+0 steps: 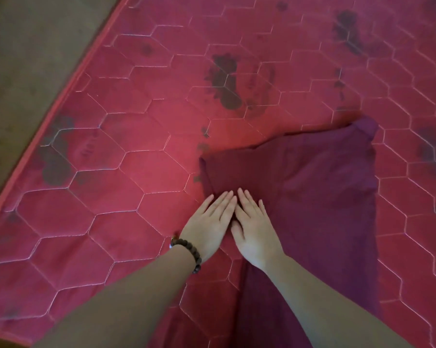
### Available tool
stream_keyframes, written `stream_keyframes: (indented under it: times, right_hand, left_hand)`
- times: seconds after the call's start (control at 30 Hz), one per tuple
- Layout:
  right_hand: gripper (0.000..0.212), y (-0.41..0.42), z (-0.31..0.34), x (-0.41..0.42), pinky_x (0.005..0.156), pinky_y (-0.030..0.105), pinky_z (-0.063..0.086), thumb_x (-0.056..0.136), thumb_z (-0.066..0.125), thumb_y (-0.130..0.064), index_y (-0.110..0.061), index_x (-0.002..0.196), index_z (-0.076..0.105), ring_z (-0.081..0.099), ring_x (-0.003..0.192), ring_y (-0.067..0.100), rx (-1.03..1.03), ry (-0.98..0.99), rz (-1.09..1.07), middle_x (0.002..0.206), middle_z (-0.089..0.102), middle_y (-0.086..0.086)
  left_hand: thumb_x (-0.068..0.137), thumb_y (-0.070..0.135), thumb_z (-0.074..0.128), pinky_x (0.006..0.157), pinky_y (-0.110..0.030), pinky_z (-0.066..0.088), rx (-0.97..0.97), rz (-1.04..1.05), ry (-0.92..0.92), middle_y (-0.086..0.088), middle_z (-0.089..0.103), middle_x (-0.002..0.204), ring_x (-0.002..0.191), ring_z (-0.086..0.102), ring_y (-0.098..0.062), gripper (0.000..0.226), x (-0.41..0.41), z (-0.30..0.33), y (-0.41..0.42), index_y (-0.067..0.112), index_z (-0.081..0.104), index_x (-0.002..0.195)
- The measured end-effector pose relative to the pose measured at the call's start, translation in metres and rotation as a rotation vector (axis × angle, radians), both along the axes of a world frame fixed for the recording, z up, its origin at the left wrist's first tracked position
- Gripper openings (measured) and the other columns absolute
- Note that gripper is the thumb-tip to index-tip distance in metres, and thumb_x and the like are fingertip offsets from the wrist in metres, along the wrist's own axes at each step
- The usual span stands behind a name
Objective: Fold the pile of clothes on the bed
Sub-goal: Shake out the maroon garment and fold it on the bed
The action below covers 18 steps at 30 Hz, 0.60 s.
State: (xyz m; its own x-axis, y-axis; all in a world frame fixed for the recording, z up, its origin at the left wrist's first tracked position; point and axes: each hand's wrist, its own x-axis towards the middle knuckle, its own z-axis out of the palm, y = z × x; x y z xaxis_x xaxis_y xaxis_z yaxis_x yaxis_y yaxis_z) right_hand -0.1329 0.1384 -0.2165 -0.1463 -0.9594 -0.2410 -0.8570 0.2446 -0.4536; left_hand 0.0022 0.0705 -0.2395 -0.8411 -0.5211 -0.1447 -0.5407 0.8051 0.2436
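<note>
Off at the far left, a strip of dull brown floor [23,71] runs beside the bed [136,146], whose red cover is quilted in pale hexagon stitching and marked with dark blotches. Moving right, a bare forearm comes up from the bottom edge with a bracelet [189,252] of dark brown beads round the wrist. Its left hand [209,222] lies flat with straight, relaxed fingers, grasping nothing, the fingertips pressing on the near-left corner of a maroon cloth [325,197] while the heel of the hand sits over the red cover. Just beside it, touching along the forefingers, the right hand [254,227] is likewise spread flat and loose on the cloth, palm down, holding nothing. The cloth lies smoothed on the bed to the right of centre, reaching from the bottom edge of the view up to a rumpled far corner at the upper right, where a small flap stands folded over
</note>
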Motion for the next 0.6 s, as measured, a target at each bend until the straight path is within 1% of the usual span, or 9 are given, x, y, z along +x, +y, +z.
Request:
stream_keyframes:
  times: [0.07,0.1,0.17,0.23,0.33,0.37,0.43,0.5,0.6]
  right_hand:
    - [0.049,-0.012,0.010,-0.012,0.108,0.044,0.039,0.086,0.033,-0.025,-0.006,0.120,0.064,0.046,0.130,0.023,-0.162,-0.034,-0.071,0.137,0.054,0.011]
    - [0.044,-0.024,0.013,-0.019,0.102,0.044,0.044,0.084,0.036,-0.020,-0.007,0.114,0.066,0.052,0.122,0.026,-0.217,-0.003,-0.075,0.130,0.057,0.012]
    - [0.040,-0.054,0.017,-0.034,0.098,0.045,0.045,0.081,0.043,-0.011,-0.009,0.116,0.063,0.052,0.118,0.030,-0.244,0.063,-0.018,0.129,0.055,0.013]
    - [0.044,-0.090,0.018,-0.045,0.100,0.048,0.043,0.081,0.056,-0.006,-0.013,0.125,0.059,0.048,0.120,0.033,-0.179,0.082,0.105,0.136,0.049,0.013]
    - [0.064,-0.137,0.024,-0.049,0.108,0.046,0.032,0.085,0.066,-0.016,-0.032,0.142,0.042,0.036,0.130,0.028,0.034,0.138,0.341,0.148,0.035,0.005]
    - [0.069,-0.148,0.025,-0.048,0.109,0.045,0.030,0.085,0.067,-0.019,-0.036,0.145,0.035,0.033,0.131,0.026,0.094,0.188,0.395,0.148,0.033,0.003]
    - [0.072,-0.165,0.026,-0.044,0.105,0.044,0.029,0.084,0.069,-0.022,-0.034,0.145,0.032,0.033,0.129,0.025,0.171,0.263,0.433,0.141,0.038,0.003]
    - [0.060,-0.172,0.026,-0.041,0.101,0.044,0.031,0.084,0.069,-0.022,-0.024,0.137,0.041,0.038,0.124,0.026,0.231,0.271,0.432,0.131,0.050,0.005]
    - [0.032,-0.173,0.032,-0.049,0.095,0.042,0.037,0.085,0.069,-0.023,-0.013,0.114,0.059,0.043,0.115,0.028,0.268,0.255,0.515,0.119,0.055,0.007]
  left_hand:
    - [0.088,0.012,0.030,0.114,-0.043,0.030,-0.041,-0.017,0.037,-0.015,0.042,0.146,0.138,0.036,-0.025,0.054,0.007,0.000,0.000,0.002,0.042,0.139]
    - [0.086,0.011,0.029,0.115,-0.045,0.028,-0.045,-0.022,0.054,-0.016,0.041,0.146,0.138,0.035,-0.028,0.055,0.010,0.001,-0.001,0.003,0.044,0.138]
    - [0.087,0.015,0.034,0.114,-0.047,0.022,-0.012,0.002,0.095,-0.015,0.033,0.151,0.142,0.026,-0.030,0.055,0.014,0.005,-0.001,0.006,0.041,0.141]
    - [0.091,0.034,0.043,0.115,-0.047,0.019,0.032,0.045,0.105,-0.014,0.021,0.156,0.146,0.013,-0.028,0.062,0.015,0.010,-0.001,0.008,0.031,0.147]
    - [0.090,0.063,0.037,0.118,-0.046,0.013,0.097,0.235,0.112,-0.018,0.008,0.158,0.147,0.003,-0.027,0.087,0.011,0.016,0.006,0.003,0.018,0.150]
    - [0.089,0.067,0.032,0.118,-0.046,0.014,0.117,0.353,0.107,-0.018,0.011,0.157,0.147,0.006,-0.028,0.091,0.007,0.017,0.008,0.002,0.016,0.150]
    - [0.086,0.071,0.033,0.113,-0.046,0.028,0.148,0.585,0.093,-0.018,0.030,0.150,0.140,0.027,-0.031,0.093,-0.005,0.020,0.013,0.002,0.022,0.148]
    - [0.081,0.069,0.045,0.102,-0.045,0.039,0.176,0.751,0.125,-0.014,0.047,0.134,0.123,0.044,-0.031,0.093,-0.021,0.023,0.017,0.001,0.030,0.144]
    - [0.074,0.066,0.061,0.097,-0.043,0.038,0.278,0.950,0.122,-0.012,0.050,0.125,0.115,0.047,-0.030,0.097,-0.043,0.029,0.018,0.001,0.034,0.140]
